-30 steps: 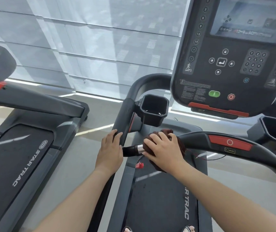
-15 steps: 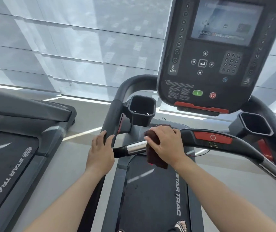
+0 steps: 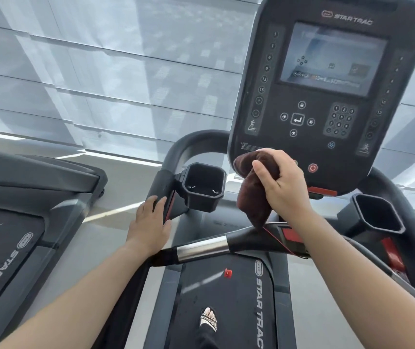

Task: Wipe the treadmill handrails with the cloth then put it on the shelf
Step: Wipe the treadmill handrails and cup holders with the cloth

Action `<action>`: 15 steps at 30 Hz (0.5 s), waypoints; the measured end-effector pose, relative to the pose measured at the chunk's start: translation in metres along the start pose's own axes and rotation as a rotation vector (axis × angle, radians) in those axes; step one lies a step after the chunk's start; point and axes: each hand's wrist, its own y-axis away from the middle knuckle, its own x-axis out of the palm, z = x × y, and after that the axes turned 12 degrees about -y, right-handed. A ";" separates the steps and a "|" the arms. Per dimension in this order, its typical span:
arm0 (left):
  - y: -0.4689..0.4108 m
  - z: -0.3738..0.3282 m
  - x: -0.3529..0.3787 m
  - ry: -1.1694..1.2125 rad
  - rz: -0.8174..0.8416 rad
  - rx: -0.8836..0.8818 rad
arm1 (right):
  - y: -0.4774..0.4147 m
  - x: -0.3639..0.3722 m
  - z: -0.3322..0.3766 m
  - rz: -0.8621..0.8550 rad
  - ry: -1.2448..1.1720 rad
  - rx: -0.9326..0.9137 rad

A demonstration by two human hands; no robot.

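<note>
A dark brown cloth (image 3: 250,195) hangs bunched from my right hand (image 3: 283,183), raised in front of the console's lower edge, above the front handrail (image 3: 246,239). That rail is black with a silver sleeve (image 3: 201,248) at its left end. The cloth's lower tip hangs just over the rail's black part. My left hand (image 3: 149,222) rests flat on the left side handrail (image 3: 162,182), fingers spread, beside the left cup holder (image 3: 202,186). No shelf is in sight.
The console (image 3: 327,84) with screen and keypad fills the upper right. A second cup holder (image 3: 377,212) sits at right. A neighbouring treadmill (image 3: 20,222) stands to the left. A sandalled foot (image 3: 209,321) stands on the belt below. Window blinds lie ahead.
My right hand has lifted the cloth off the front handrail, up to the console's lower edge. The left hand has slid a little further up the side rail.
</note>
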 end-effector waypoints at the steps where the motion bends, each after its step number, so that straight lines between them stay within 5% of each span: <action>1: -0.007 -0.001 -0.001 0.005 0.007 -0.007 | -0.008 0.003 -0.004 0.008 -0.019 0.006; 15: -0.083 -0.012 0.002 0.018 -0.067 -0.139 | -0.074 0.084 -0.057 0.174 -0.133 -0.018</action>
